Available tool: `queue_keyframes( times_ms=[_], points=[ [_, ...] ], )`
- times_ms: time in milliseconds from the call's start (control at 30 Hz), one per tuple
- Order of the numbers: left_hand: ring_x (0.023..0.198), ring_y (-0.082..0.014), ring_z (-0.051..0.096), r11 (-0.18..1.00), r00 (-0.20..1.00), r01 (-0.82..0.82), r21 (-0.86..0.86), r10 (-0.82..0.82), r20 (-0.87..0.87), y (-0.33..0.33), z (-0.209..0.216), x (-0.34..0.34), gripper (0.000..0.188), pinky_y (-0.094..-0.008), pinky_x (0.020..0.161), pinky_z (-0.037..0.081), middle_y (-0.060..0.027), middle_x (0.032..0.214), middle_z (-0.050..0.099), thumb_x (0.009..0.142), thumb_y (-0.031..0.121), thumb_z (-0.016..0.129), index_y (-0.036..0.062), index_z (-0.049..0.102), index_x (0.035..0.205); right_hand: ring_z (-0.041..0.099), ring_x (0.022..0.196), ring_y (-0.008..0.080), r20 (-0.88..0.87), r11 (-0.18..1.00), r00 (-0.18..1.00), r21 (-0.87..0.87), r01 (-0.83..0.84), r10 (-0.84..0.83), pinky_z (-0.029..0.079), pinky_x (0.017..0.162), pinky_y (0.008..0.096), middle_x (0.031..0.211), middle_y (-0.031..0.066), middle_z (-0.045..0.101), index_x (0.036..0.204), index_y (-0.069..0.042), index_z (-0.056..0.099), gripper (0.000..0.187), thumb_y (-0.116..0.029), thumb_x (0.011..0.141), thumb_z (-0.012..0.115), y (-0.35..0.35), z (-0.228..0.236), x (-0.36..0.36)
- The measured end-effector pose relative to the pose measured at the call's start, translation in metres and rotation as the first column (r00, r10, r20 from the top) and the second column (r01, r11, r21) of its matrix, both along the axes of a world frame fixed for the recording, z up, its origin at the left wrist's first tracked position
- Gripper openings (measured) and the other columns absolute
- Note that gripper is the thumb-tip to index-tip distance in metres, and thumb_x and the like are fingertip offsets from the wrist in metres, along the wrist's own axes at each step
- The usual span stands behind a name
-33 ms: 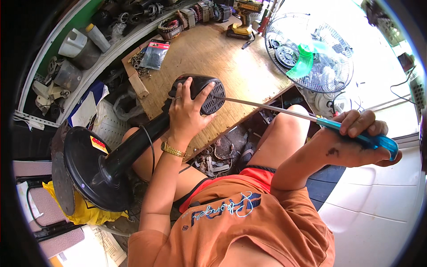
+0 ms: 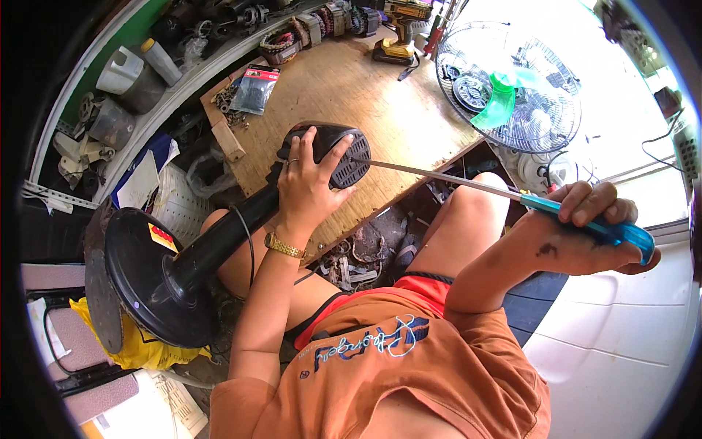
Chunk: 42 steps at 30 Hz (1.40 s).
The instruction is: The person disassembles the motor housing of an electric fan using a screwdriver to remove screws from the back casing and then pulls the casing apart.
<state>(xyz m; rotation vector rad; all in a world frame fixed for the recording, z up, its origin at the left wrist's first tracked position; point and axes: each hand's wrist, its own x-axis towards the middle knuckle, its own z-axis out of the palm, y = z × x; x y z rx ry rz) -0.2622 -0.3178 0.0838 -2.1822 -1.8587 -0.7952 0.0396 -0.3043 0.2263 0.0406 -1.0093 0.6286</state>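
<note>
A black electric fan stand (image 2: 228, 233) lies tilted across my left thigh, its round base toward the left and its motor housing (image 2: 351, 164) at the edge of the wooden table. My left hand (image 2: 311, 179) grips that housing from above, fingers spread over its top and the thumb near the slotted end. In my right hand (image 2: 589, 234) is a long screwdriver (image 2: 446, 177), held by its clear blue handle. The shank runs leftward and its tip meets the slotted end cover; the screw itself is too small to make out.
On the wooden table (image 2: 336, 88) are a yellow-black cordless drill (image 2: 397, 36), a packet (image 2: 252, 89), loose metal parts and several motor windings (image 2: 307, 31). A fan cage (image 2: 512, 88) with green blades stands at the far right. Bottles and parts fill the left shelf (image 2: 172, 102).
</note>
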Motion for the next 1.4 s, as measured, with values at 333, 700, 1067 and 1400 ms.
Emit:
queue_keyframes(
  times_ms=[333,700,1067,1400],
  points=[
    [0.13,-0.0514,0.05,1.0,1.0,-0.009,0.014,0.009,-0.008,-0.001,-0.001,-0.001,0.096,-0.0548,0.1,0.053,-0.019,0.149,0.043,0.065,0.035,0.092,0.0401,0.045,0.149,0.049,0.051,0.0157,-0.114,1.0,0.994,0.019,-0.001,0.003,0.04,0.035,0.0273,0.08,0.0076,0.054,0.098,-0.002,0.056,0.058,-0.06,0.098,0.058,-0.011,-0.005,-0.002],
    [0.13,-0.0519,0.051,1.0,1.0,-0.023,-0.012,0.023,-0.008,0.002,-0.001,0.0,0.095,-0.0553,0.098,0.053,-0.0183,0.149,0.044,0.066,0.036,0.091,0.0405,0.044,0.149,0.049,0.088,0.027,-0.155,0.946,0.954,-0.245,0.214,-0.256,0.044,0.063,0.0348,0.097,0.0086,0.054,0.121,-0.025,0.064,0.034,-0.048,0.095,0.067,-0.027,-0.004,0.013],
    [0.13,-0.0513,0.051,1.0,1.0,-0.026,-0.008,0.026,-0.015,0.003,-0.003,0.001,0.097,-0.0559,0.098,0.053,-0.0176,0.15,0.043,0.065,0.035,0.091,0.0414,0.043,0.149,0.041,0.043,0.0061,0.09,0.713,0.731,0.17,-0.68,0.676,0.032,0.05,0.0261,0.062,-0.0047,0.051,0.096,-0.013,0.055,0.042,-0.044,0.084,0.082,-0.018,-0.012,0.043],
    [0.141,-0.0502,0.039,0.997,0.998,-0.062,-0.042,0.062,-0.007,-0.005,-0.01,0.01,0.091,-0.0678,0.104,0.044,-0.016,0.155,0.037,0.069,0.03,0.09,0.0434,0.045,0.147,0.043,0.033,0.008,-0.125,0.667,0.657,0.055,-0.743,0.743,0.031,0.044,0.024,0.044,-0.003,0.054,0.076,-0.019,0.062,0.026,-0.035,0.094,0.071,-0.022,-0.017,0.046]
  ],
)
